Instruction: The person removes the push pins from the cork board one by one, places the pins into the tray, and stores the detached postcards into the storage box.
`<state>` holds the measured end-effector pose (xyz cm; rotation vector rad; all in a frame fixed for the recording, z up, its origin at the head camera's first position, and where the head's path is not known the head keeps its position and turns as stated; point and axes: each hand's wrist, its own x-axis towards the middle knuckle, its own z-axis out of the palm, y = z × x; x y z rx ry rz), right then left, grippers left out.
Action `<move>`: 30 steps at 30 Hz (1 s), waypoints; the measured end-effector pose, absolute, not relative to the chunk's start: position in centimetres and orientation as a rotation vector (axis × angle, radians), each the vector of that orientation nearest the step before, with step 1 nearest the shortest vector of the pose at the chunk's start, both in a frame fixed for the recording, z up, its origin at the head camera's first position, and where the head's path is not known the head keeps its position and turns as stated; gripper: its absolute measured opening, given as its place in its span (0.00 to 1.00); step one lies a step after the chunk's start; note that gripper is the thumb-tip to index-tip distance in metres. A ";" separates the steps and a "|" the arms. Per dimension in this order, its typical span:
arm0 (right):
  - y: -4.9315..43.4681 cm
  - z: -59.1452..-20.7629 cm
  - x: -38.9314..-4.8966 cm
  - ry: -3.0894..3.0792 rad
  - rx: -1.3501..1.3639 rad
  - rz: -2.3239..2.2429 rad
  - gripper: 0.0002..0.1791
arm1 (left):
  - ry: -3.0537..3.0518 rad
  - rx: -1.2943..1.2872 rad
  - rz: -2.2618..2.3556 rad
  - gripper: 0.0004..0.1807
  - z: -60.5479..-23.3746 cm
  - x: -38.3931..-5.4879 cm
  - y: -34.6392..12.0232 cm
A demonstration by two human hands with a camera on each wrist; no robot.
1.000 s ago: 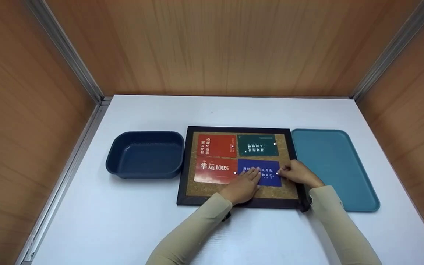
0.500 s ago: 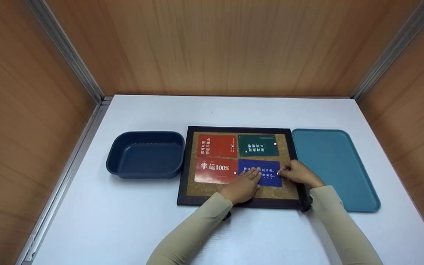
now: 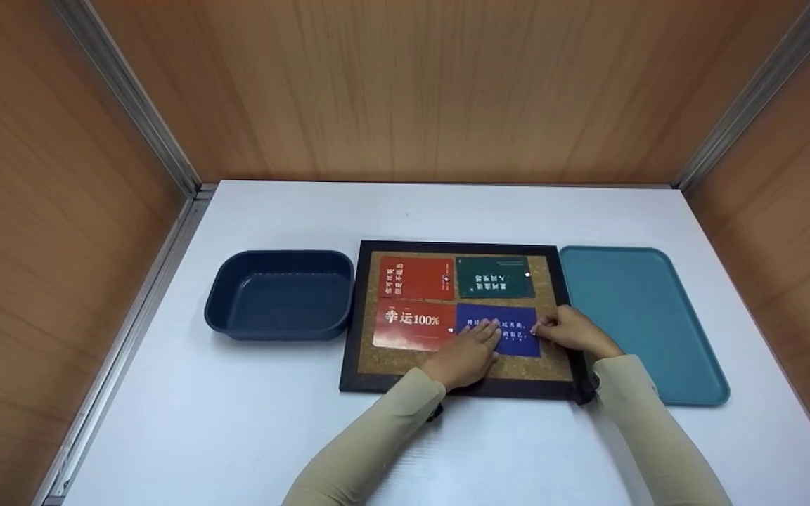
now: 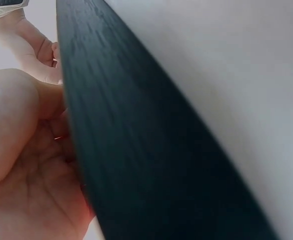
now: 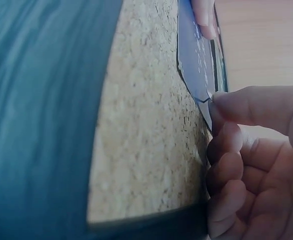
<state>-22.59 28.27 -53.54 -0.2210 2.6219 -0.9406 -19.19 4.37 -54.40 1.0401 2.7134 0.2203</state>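
Blue card (image 3: 519,337): lower right on board (image 3: 391,362).
Left hand (image 3: 465,355): straight fingers, flat on card.
Right hand (image 3: 574,330): pinching a pin (image 3: 534,330), I think, at card's right edge.
Risk: slanted push could skid, shifting card.

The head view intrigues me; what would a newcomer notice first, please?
Probably the two red cards, green card and blue card on the central corkboard. The left hand lies on the blue card; the right hand is at its right edge. A navy basin sits left of the corkboard, a teal tray right.
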 end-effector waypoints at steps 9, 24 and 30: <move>28.7 -53.4 -22.7 2.505 -0.181 -1.066 0.15 | 2.714 1.029 0.231 0.27 -54.5 -19.2 4.4; 29.0 -53.2 -22.6 2.504 -0.174 -1.097 0.15 | 2.702 1.036 0.217 0.27 -54.5 -19.3 4.4; 29.3 -53.1 -22.7 2.487 -0.241 -1.121 0.14 | 2.711 1.041 0.210 0.26 -54.4 -19.2 4.3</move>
